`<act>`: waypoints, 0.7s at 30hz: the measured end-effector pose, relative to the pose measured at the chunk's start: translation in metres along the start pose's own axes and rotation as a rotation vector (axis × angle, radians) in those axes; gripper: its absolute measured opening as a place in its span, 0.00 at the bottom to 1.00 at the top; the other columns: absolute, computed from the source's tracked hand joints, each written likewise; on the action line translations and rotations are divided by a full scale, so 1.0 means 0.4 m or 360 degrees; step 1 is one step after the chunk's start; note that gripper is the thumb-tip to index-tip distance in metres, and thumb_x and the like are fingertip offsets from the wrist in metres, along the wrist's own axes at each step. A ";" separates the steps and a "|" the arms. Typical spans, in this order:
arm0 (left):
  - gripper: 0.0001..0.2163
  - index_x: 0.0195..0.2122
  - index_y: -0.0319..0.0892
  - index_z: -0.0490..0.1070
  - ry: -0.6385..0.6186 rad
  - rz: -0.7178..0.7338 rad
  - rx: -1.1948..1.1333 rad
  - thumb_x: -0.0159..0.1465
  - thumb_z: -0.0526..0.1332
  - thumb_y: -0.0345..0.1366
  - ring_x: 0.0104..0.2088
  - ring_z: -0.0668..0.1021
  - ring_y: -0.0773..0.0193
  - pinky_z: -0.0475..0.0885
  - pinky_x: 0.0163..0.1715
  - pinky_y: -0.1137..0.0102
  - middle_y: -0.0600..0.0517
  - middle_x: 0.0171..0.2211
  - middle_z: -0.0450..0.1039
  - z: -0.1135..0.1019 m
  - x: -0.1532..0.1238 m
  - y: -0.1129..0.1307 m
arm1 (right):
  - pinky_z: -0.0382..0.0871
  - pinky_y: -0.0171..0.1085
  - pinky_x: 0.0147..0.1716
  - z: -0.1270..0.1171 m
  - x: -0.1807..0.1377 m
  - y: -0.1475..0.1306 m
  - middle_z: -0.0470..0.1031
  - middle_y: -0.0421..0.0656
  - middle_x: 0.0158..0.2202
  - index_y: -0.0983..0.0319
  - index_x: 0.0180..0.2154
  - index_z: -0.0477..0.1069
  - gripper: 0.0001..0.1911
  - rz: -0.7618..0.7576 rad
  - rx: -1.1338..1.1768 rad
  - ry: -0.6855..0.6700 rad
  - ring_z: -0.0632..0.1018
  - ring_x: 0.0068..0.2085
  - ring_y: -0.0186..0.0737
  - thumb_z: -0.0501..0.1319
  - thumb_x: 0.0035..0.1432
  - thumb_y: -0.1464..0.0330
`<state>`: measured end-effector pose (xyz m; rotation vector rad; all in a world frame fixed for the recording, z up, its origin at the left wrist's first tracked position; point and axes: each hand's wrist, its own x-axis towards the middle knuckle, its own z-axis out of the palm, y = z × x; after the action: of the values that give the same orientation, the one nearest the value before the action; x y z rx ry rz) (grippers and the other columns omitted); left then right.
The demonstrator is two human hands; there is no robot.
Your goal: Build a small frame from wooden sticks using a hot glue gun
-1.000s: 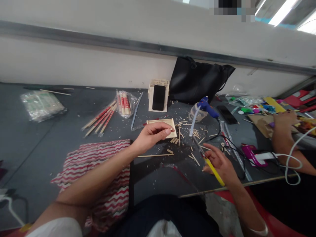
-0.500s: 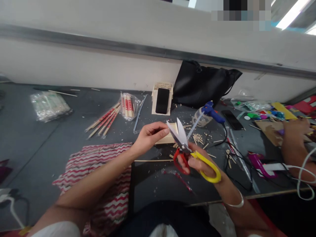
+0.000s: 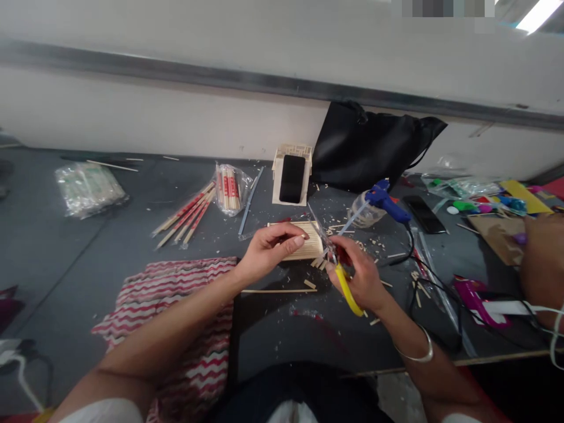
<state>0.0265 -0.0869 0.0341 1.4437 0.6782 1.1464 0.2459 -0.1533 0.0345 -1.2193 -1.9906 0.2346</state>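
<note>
My right hand (image 3: 362,275) grips a pair of scissors (image 3: 348,289) by its red and yellow handles. The blades point up and away from me and look nearly closed. My left hand (image 3: 274,248) has thumb and forefinger pinched together; a tiny pale bit shows at the tips, too small to name. Below and behind these fingers lies a panel of pale wooden sticks (image 3: 314,242) set side by side, partly covered by the hand. Short cut stick pieces (image 3: 318,263) lie by its near right corner, and a long thin stick (image 3: 277,291) rests nearer me.
A blue glue gun (image 3: 386,202) stands right of the panel, its cord trailing rightward. Behind are a phone (image 3: 292,179) and a black bag (image 3: 374,147). Wrapped chopsticks (image 3: 189,214) and a striped cloth (image 3: 176,294) lie left. Another person's arm (image 3: 541,264) is at far right.
The scissors have turned from spread blades to nearly closed, seen more edge-on. My right hand has turned over and moved slightly right. My left hand stays pinched, revealing more of the panel.
</note>
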 end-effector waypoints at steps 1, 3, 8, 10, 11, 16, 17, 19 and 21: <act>0.13 0.32 0.42 0.82 -0.0014 0.0005 0.0001 0.60 0.73 0.48 0.32 0.79 0.65 0.75 0.35 0.71 0.50 0.31 0.82 0.001 0.000 -0.002 | 0.77 0.38 0.35 0.007 0.001 0.008 0.79 0.43 0.39 0.57 0.54 0.67 0.19 -0.0032 -0.0033 -0.0018 0.79 0.34 0.39 0.60 0.61 0.71; 0.15 0.33 0.42 0.82 -0.0049 0.0015 0.0006 0.60 0.73 0.50 0.33 0.79 0.64 0.76 0.36 0.70 0.49 0.32 0.82 0.001 0.001 -0.006 | 0.77 0.40 0.37 0.014 -0.005 0.016 0.79 0.43 0.38 0.57 0.54 0.67 0.19 -0.0105 -0.0099 -0.0065 0.80 0.35 0.42 0.62 0.61 0.70; 0.19 0.32 0.41 0.81 -0.0134 0.0010 0.0000 0.59 0.72 0.54 0.31 0.79 0.64 0.76 0.35 0.69 0.49 0.30 0.81 0.003 -0.002 -0.017 | 0.76 0.41 0.38 0.014 -0.020 0.019 0.77 0.45 0.38 0.59 0.56 0.66 0.20 -0.0292 -0.0226 -0.0082 0.79 0.37 0.44 0.64 0.63 0.68; 0.20 0.32 0.41 0.81 -0.0157 0.0006 -0.0012 0.59 0.72 0.56 0.30 0.79 0.63 0.76 0.34 0.69 0.49 0.30 0.81 0.005 -0.005 -0.018 | 0.76 0.40 0.37 0.014 -0.022 0.022 0.77 0.45 0.37 0.60 0.56 0.66 0.20 -0.0303 -0.0244 -0.0075 0.79 0.36 0.44 0.64 0.64 0.68; 0.20 0.32 0.41 0.81 -0.0161 0.0011 -0.0015 0.59 0.71 0.56 0.30 0.79 0.63 0.76 0.34 0.69 0.49 0.30 0.80 0.007 -0.005 -0.019 | 0.76 0.40 0.37 0.016 -0.022 0.023 0.77 0.45 0.37 0.60 0.56 0.66 0.20 -0.0294 -0.0250 -0.0077 0.79 0.36 0.44 0.64 0.64 0.68; 0.20 0.31 0.41 0.80 -0.0142 0.0032 -0.0024 0.58 0.72 0.56 0.29 0.78 0.64 0.75 0.33 0.69 0.50 0.28 0.79 0.012 -0.006 -0.019 | 0.75 0.41 0.37 0.022 -0.026 0.027 0.77 0.45 0.37 0.60 0.55 0.67 0.19 -0.0286 -0.0304 -0.0080 0.79 0.37 0.45 0.65 0.64 0.66; 0.20 0.31 0.41 0.80 -0.0142 0.0041 -0.0033 0.59 0.72 0.56 0.29 0.78 0.65 0.75 0.33 0.70 0.50 0.28 0.79 0.013 -0.006 -0.019 | 0.75 0.41 0.37 0.022 -0.026 0.026 0.77 0.45 0.37 0.60 0.55 0.67 0.19 -0.0286 -0.0291 -0.0085 0.79 0.37 0.45 0.64 0.64 0.66; 0.20 0.30 0.42 0.81 -0.0140 0.0050 -0.0037 0.59 0.72 0.56 0.29 0.78 0.65 0.75 0.33 0.70 0.51 0.28 0.79 0.013 -0.006 -0.020 | 0.75 0.41 0.37 0.022 -0.027 0.024 0.77 0.45 0.37 0.60 0.56 0.67 0.20 -0.0272 -0.0261 -0.0103 0.79 0.37 0.45 0.64 0.64 0.66; 0.20 0.31 0.42 0.81 -0.0140 0.0058 -0.0021 0.59 0.72 0.56 0.29 0.78 0.64 0.75 0.33 0.69 0.50 0.28 0.80 0.012 -0.007 -0.020 | 0.76 0.42 0.38 0.023 -0.028 0.023 0.77 0.45 0.37 0.60 0.56 0.68 0.20 -0.0267 -0.0278 -0.0105 0.78 0.37 0.45 0.64 0.64 0.66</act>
<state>0.0315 -0.0895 0.0260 1.4913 0.5844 1.1066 0.2485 -0.1555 0.0175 -1.1559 -2.1948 0.0175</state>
